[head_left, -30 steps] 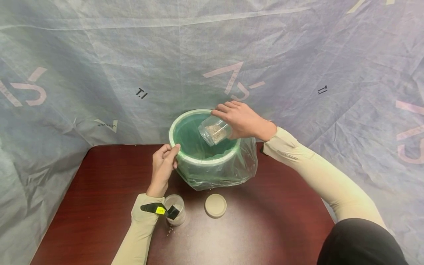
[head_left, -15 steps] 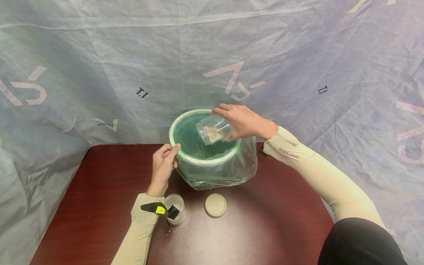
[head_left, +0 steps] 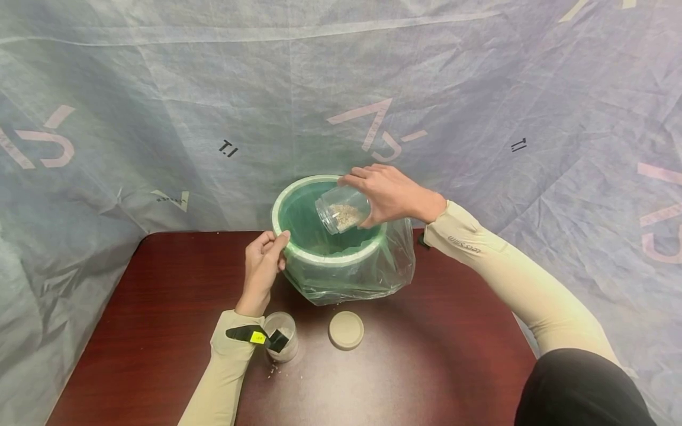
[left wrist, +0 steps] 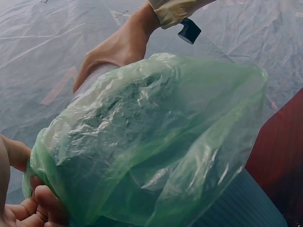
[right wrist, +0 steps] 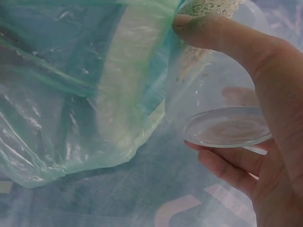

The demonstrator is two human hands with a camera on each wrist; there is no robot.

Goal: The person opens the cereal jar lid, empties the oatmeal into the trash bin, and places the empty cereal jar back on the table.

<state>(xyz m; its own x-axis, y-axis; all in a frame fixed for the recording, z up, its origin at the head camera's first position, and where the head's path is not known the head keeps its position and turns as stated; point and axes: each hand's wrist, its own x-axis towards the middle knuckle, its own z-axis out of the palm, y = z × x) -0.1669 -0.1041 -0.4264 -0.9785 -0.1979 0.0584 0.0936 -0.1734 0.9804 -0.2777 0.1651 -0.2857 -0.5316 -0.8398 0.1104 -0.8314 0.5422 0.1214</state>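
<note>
My right hand (head_left: 391, 192) grips a clear jar (head_left: 341, 210), tilted with its mouth toward the left over a round bin (head_left: 330, 258). Pale, flaky grains (right wrist: 213, 7) lie inside the jar along its lower side. A see-through green plastic bag (left wrist: 161, 137) lines the bin and hangs over its white rim. At the rim's left side, my left hand (head_left: 262, 260) pinches the edge with thumb and fingers. The right wrist view shows the jar's round base (right wrist: 227, 126) between thumb and fingers.
A second clear container (head_left: 282, 349) with pale contents stands by the left wrist, partly hidden by a black wrist device (head_left: 277, 341). A round beige lid (head_left: 346, 330) lies in front of the bin. Crumbs are scattered on the dark red table (head_left: 426, 367). Grey sheeting rises behind.
The right hand has shifted the jar very slightly left, and the grains inside have moved about. The left hand stays at the rim.
</note>
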